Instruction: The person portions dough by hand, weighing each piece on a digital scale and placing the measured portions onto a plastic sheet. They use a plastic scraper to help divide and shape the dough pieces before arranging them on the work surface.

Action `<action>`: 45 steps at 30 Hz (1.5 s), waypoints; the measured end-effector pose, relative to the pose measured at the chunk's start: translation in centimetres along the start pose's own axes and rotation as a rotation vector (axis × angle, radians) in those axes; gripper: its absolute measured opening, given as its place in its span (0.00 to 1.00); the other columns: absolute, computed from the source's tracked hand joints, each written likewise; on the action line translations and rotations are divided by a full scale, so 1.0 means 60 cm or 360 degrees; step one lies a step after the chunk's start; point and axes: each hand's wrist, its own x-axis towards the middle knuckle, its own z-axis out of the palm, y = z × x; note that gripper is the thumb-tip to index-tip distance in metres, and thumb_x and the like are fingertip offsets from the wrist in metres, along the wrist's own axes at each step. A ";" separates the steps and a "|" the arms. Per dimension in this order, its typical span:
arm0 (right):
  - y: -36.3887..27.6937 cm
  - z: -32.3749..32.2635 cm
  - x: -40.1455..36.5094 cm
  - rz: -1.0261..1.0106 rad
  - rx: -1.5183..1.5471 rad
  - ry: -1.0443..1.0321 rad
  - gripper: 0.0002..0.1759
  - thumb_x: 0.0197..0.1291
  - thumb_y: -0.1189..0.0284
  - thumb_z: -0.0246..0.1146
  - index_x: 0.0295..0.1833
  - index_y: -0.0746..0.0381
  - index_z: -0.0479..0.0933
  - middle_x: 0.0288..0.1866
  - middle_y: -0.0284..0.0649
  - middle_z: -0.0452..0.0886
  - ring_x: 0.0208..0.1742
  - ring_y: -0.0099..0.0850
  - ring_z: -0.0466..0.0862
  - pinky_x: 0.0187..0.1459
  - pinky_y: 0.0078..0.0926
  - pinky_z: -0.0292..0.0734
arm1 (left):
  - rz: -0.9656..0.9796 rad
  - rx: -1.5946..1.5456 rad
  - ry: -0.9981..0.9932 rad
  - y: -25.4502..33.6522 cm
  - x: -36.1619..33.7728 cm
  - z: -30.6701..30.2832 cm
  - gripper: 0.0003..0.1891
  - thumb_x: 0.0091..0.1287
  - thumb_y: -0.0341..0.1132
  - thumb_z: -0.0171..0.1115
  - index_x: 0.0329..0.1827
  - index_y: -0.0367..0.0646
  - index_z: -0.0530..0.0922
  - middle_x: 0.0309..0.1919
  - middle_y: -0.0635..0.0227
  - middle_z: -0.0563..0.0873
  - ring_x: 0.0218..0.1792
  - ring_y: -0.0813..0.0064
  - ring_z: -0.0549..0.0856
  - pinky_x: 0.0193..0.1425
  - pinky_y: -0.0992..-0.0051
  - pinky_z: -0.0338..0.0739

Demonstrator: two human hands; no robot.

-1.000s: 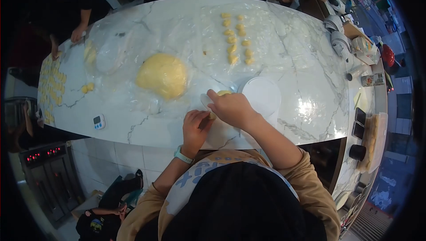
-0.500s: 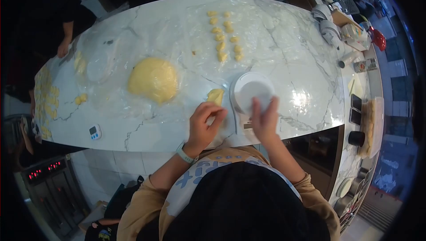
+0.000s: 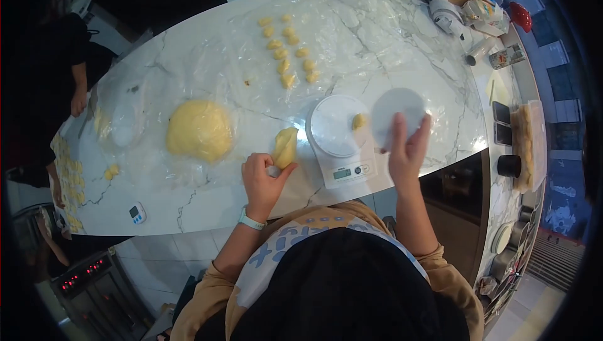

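A white kitchen scale (image 3: 339, 137) stands on the marble table (image 3: 402, 46) in front of me, with a small yellow dough piece (image 3: 358, 120) on its round pan. My right hand (image 3: 407, 149) holds a translucent round lid (image 3: 397, 117) up to the right of the scale. My left hand (image 3: 260, 181) grips a yellow lump of dough (image 3: 284, 147) just left of the scale. A large yellow dough mound (image 3: 199, 130) lies on plastic film further left.
Rows of small dough pieces (image 3: 287, 50) sit at the far middle of the table. More pieces lie along the left end (image 3: 66, 171), where another person's hand (image 3: 78, 103) rests. A small timer (image 3: 137, 213) sits near the front edge. Containers and trays crowd the right end (image 3: 526, 143).
My right hand has lifted the round lid off the scale and moved it right, baring the pan and a dough piece. My left hand has taken up the dough lump.
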 end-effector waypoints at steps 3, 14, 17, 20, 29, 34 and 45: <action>-0.008 0.042 -0.026 0.0029 -0.0560 -0.0742 0.20 0.64 0.69 0.59 0.55 0.67 0.63 0.16 0.43 0.75 0.16 0.34 0.79 0.17 0.32 0.69 | -0.0013 -0.0078 -0.0059 -0.017 -0.017 -0.007 0.15 0.46 0.33 0.77 0.29 0.42 0.76 0.28 0.67 0.80 0.31 0.63 0.77 0.39 0.68 0.70; 0.049 0.186 -0.104 -0.0926 -0.1291 -0.1797 0.18 0.57 0.70 0.57 0.53 0.59 0.66 0.22 0.38 0.79 0.22 0.38 0.82 0.23 0.33 0.76 | 0.0118 -0.0116 -0.0036 -0.037 -0.050 -0.028 0.10 0.48 0.26 0.72 0.32 0.42 0.81 0.32 0.66 0.83 0.39 0.62 0.81 0.45 0.66 0.73; 0.081 0.153 -0.129 -0.1052 -0.0959 -0.1404 0.14 0.59 0.71 0.56 0.49 0.63 0.67 0.22 0.39 0.78 0.22 0.37 0.82 0.23 0.33 0.76 | 0.0148 -0.0183 -0.0130 -0.035 -0.049 -0.032 0.09 0.50 0.24 0.70 0.34 0.40 0.80 0.36 0.64 0.83 0.39 0.62 0.81 0.44 0.67 0.75; 0.070 0.117 -0.132 -0.0796 -0.0824 -0.1401 0.14 0.61 0.71 0.58 0.50 0.65 0.67 0.22 0.42 0.78 0.23 0.40 0.82 0.23 0.34 0.75 | -0.0011 -0.0530 -0.0210 -0.034 -0.069 -0.029 0.10 0.51 0.22 0.70 0.35 0.39 0.80 0.35 0.61 0.82 0.36 0.64 0.82 0.41 0.71 0.77; 0.019 0.077 -0.125 -0.0731 -0.0345 -0.0974 0.18 0.58 0.74 0.65 0.51 0.67 0.68 0.21 0.43 0.77 0.21 0.42 0.80 0.24 0.34 0.73 | 0.0124 -0.0601 -0.0355 0.010 -0.017 -0.052 0.11 0.58 0.21 0.64 0.45 0.34 0.79 0.47 0.57 0.81 0.41 0.69 0.83 0.46 0.74 0.77; 0.006 0.042 -0.113 -0.0626 -0.0371 -0.0944 0.15 0.58 0.74 0.63 0.48 0.66 0.69 0.21 0.43 0.77 0.21 0.43 0.79 0.24 0.35 0.73 | 0.0118 -0.0655 -0.0249 0.043 0.021 -0.037 0.13 0.57 0.22 0.64 0.47 0.36 0.80 0.42 0.57 0.83 0.38 0.66 0.84 0.44 0.73 0.78; 0.000 -0.070 -0.034 -0.0256 -0.0064 0.0422 0.11 0.67 0.72 0.57 0.50 0.66 0.68 0.31 0.34 0.78 0.26 0.17 0.76 0.21 0.14 0.69 | 0.0481 0.0087 -0.0939 0.042 0.036 -0.036 0.09 0.55 0.30 0.68 0.39 0.41 0.83 0.38 0.63 0.82 0.34 0.59 0.81 0.40 0.68 0.76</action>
